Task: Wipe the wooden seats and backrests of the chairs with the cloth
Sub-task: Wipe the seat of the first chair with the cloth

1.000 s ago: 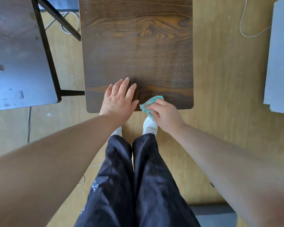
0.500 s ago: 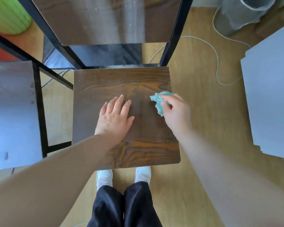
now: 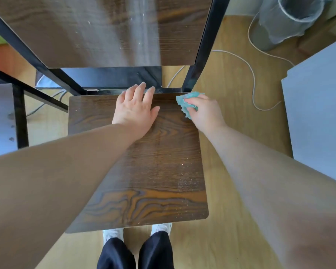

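A: Where are the hands on the seat [image 3: 153, 171]?

B: The left hand [image 3: 136, 109] lies flat on the dark wooden seat at about 12 o'clock from its middle, with fingers spread and holding nothing. Its fingertips reach the back edge of the seat, beside the black frame [image 3: 204, 45].

A: And the other one?

B: The right hand [image 3: 206, 111] is at the back right corner of the seat, about 1 o'clock from the middle. It is closed around the cloth [image 3: 187, 102], a crumpled turquoise piece. The cloth comes out on the thumb side and touches the wood at this corner.

A: Is the seat clean?

B: I see small pale specks near the right edge, at about 4 o'clock, toward the front.

A: What about the backrest [image 3: 97, 30]?

B: It is at 12 o'clock, at the top of the view, between two black posts. It has pale streaks and some specks on it. No hand touches it.

A: Other things?

B: A white cable [image 3: 252, 74] lies on the floor at 2 o'clock, and a bin [image 3: 287, 18] with a clear bag stands beyond it. A second chair [image 3: 0, 117] is at 9 o'clock. The white shoes [image 3: 113, 233] of the person are at 6 o'clock, under the front edge.
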The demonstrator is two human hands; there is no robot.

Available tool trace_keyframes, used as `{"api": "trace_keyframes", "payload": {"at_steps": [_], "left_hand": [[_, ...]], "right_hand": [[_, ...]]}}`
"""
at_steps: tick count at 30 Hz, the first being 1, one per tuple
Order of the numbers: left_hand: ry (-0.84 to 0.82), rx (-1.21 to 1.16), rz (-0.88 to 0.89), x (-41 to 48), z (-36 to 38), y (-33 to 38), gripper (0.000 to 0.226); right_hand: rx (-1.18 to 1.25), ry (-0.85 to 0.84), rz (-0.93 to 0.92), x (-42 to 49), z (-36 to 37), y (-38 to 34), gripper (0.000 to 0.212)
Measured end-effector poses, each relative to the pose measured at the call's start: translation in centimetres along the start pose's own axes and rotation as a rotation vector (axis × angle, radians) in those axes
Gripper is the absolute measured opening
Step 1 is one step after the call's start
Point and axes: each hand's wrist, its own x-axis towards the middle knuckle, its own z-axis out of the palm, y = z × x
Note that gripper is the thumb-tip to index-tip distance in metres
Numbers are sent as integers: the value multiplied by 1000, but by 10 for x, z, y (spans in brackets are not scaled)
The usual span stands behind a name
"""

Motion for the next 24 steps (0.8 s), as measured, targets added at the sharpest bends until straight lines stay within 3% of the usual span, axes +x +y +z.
{"api": "trace_keyframes", "payload": {"at_steps": [14, 24], "left_hand": [[-149, 1, 92, -119, 38, 2, 60], [-152, -20, 72, -179, 48, 0, 59]], "right_hand": [[19, -77, -52, -120, 24, 25, 31], [33, -153, -24, -208, 53, 10, 29]]}}
